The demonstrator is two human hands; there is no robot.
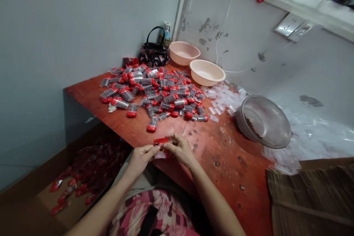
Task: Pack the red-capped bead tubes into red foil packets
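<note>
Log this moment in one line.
left hand: holds red printed piece; right hand: same piece; red-capped packs: heaped; metal bowl: small brown pieces inside

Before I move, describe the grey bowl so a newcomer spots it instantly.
Find the red tabletop, right side, by the heaped clear plastic pieces. A wide grey bowl sits there. Unlike the pale pink basins, it's tilted, with small brown balls inside.

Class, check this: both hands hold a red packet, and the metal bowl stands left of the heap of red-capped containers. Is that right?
"Left" is wrong: the head view shows the metal bowl right of the heap of red-capped containers. The left hand and right hand do hold a red packet.
</note>
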